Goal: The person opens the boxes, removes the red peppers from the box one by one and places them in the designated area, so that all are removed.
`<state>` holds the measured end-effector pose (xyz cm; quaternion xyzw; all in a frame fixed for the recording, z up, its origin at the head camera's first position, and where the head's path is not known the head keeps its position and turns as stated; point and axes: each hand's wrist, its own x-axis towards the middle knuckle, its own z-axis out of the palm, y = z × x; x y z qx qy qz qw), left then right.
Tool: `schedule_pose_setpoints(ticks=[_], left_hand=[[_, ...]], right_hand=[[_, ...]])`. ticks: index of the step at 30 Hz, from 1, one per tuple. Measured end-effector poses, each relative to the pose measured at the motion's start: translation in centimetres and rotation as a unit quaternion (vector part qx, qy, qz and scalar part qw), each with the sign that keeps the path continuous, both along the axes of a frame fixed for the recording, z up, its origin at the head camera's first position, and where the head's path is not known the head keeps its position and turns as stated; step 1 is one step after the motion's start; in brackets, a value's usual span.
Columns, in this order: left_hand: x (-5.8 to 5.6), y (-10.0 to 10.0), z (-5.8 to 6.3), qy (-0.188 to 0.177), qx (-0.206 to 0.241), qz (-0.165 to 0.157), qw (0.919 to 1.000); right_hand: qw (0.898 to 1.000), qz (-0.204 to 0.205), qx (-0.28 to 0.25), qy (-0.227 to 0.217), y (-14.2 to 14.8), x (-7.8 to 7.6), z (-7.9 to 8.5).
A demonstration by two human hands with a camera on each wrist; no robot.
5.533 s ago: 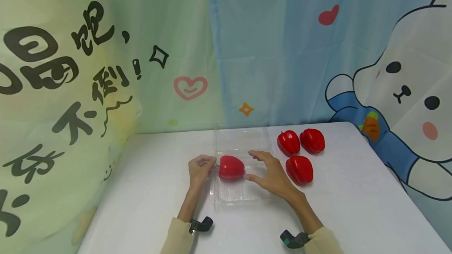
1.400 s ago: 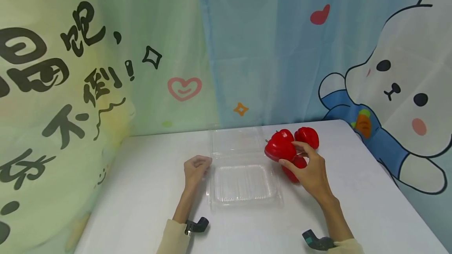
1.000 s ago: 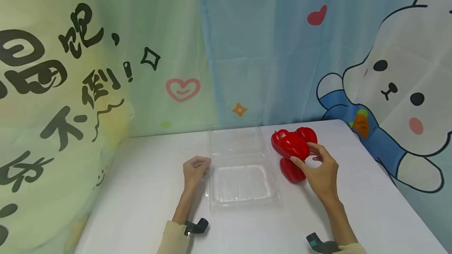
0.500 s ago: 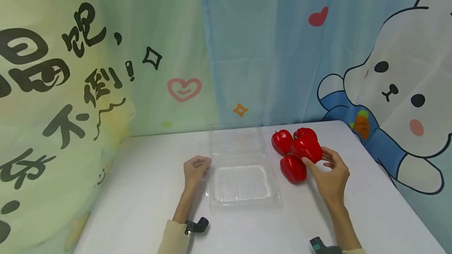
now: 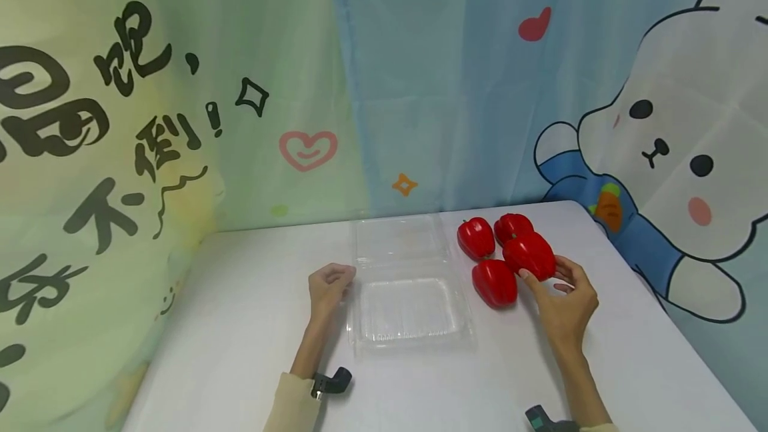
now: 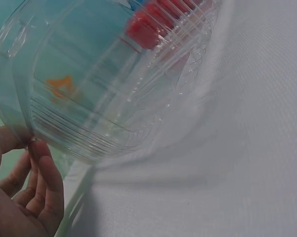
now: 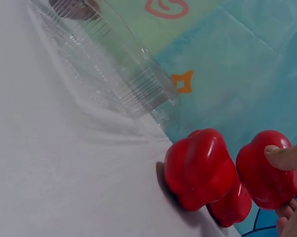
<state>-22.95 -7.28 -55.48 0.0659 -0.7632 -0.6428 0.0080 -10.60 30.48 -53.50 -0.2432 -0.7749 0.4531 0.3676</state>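
My right hand (image 5: pixel 567 302) grips a red bell pepper (image 5: pixel 531 256) between thumb and fingers, at the right of a group of three more. Of these, one bell pepper (image 5: pixel 495 283) lies nearest me, another (image 5: pixel 476 239) behind it, and a third (image 5: pixel 513 227) at the back. In the right wrist view the thumb presses on the held pepper (image 7: pixel 267 170). My left hand (image 5: pixel 330 289) pinches the left edge of an opened clear plastic clamshell box (image 5: pixel 411 312); in the left wrist view thumb and forefinger meet at its rim (image 6: pixel 27 133).
The box's clear lid (image 5: pixel 399 240) lies folded back toward the rear of the white table (image 5: pixel 258 325). A printed curtain (image 5: pixel 414 85) hangs right behind the table's back edge. Each wrist carries a small dark camera (image 5: pixel 333 381).
The right hand has taken the bell pepper out of the box and carried it right, past the others, to their right side. The left hand stays at the box's edge.
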Motion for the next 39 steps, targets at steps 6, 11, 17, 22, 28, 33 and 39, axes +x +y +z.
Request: schedule_pose_setpoints(ticks=[6, 11, 17, 22, 28, 33, 39], left_hand=[[0.1, -0.1, 0.1, 0.000, -0.002, -0.001, 1.0000], [0.0, -0.1, 0.0, 0.003, -0.006, 0.002, 1.0000], [0.0, -0.2, -0.1, 0.001, -0.005, 0.001, 1.0000], [0.2, -0.3, -0.2, 0.000, -0.002, -0.002, 1.0000], [0.3, -0.2, -0.3, -0.004, 0.010, -0.006, 0.9999], [0.1, -0.1, -0.2, -0.002, 0.006, -0.004, 1.0000], [-0.1, -0.1, 0.0, -0.003, -0.003, -0.002, 1.0000]], right_hand=[[0.999, -0.021, -0.012, -0.020, 0.0, 0.4, -0.1], [0.997, -0.048, -0.021, -0.052, 0.3, 0.6, -0.4], [0.994, -0.061, -0.033, -0.087, 0.7, 0.9, -1.2], [0.992, -0.054, -0.039, -0.103, 1.0, 1.1, -1.9], [0.989, -0.053, -0.057, -0.124, 1.1, 1.4, -2.5], [0.988, -0.056, -0.060, -0.128, 1.2, 1.5, -2.8], [0.988, -0.055, -0.063, -0.132, 1.3, 1.3, -3.0]])
